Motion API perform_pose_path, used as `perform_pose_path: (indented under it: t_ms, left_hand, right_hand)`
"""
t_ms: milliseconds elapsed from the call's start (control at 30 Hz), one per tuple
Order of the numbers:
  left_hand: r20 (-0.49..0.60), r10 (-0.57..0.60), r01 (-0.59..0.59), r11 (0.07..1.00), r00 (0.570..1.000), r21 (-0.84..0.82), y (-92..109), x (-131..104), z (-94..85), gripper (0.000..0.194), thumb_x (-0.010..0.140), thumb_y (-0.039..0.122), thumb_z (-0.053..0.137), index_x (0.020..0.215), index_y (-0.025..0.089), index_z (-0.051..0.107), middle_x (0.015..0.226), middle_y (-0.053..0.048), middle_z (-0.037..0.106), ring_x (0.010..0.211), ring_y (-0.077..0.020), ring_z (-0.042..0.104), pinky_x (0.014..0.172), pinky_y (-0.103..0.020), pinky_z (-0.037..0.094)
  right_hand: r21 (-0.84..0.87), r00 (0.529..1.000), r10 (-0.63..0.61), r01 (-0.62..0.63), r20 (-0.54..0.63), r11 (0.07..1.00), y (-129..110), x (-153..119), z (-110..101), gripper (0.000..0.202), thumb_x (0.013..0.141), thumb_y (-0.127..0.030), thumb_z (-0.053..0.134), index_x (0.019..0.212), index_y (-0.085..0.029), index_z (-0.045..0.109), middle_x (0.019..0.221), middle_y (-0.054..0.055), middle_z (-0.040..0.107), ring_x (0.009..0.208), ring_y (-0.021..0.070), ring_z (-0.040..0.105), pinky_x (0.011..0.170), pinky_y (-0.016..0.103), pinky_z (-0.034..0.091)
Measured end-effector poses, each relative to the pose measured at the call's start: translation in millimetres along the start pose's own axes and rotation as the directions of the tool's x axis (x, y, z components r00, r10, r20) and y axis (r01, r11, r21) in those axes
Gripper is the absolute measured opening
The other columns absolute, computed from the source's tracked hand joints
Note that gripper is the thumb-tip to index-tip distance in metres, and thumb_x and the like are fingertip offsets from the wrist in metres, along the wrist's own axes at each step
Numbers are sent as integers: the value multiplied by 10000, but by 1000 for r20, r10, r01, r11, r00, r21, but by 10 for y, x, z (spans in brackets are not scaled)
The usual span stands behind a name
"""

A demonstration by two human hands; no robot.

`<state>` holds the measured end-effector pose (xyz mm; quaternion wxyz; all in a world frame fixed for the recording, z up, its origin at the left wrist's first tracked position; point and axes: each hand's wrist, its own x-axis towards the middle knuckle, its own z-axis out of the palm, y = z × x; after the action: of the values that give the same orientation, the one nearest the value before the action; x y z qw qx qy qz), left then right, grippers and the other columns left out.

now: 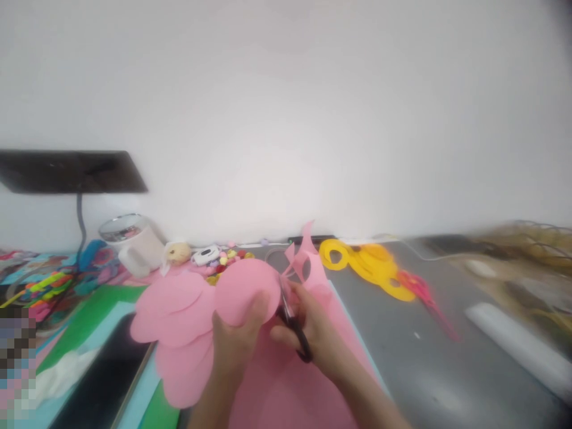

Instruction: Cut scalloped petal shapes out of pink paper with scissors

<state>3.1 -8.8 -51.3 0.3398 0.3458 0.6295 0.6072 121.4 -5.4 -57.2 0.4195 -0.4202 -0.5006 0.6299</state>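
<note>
Disc [241, 280], round and pink, was held in left hand [236, 336]: thumb pressed on face, other fingers mostly hidden. Scissors [292, 325] stood at disc's right edge, long axis pointing forward, slightly left; blade contact unclear from blur. Right hand [308, 328] had fingers curled round handles. Disc lay forward and left of those fingers, left hand nearer.

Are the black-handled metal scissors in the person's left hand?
No, the right hand holds the black-handled metal scissors, while the left hand holds a round pink sheet.
</note>
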Motion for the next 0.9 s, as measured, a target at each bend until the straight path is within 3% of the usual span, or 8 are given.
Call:
perform_pose_path:
  t_ms: [367,700,800,900]
  left_hand:
    - [8,1,-1,1000,1000,13,-17,20,-14,353,590,455,712,783,165,660,843,-113,746,831,-290,689,727,-389,552]
    - [-74,-8,10,1000,997,18,14,6,-3,356,549,430,724,713,120,666,704,-119,721,673,-257,667,556,-326,514]
    - [-11,6,-6,1000,1000,5,15,15,-15,283,550,404,721,585,140,626,565,-82,673,570,-220,622,479,-288,470]
    - [-2,-2,2,1000,1000,6,-4,26,-17,307,559,425,712,612,133,634,586,-91,680,597,-231,634,508,-299,483]
  right_hand:
    - [40,1000,15,-16,4,999,25,-2,-2,571,615,-233,814,1041,-197,436,572,-97,465,501,78,359,458,207,242]
    - [64,999,43,-44,14,997,-21,-10,29,545,626,-198,796,1036,-194,437,511,-125,397,451,61,301,425,202,207]
    - [43,999,42,-42,-5,998,-43,-10,47,498,630,-174,784,1002,-189,454,529,-115,418,461,61,314,426,200,216]
    - [26,999,43,-42,-11,999,-34,-11,47,502,629,-163,783,1006,-190,452,535,-116,417,464,63,316,426,198,221]
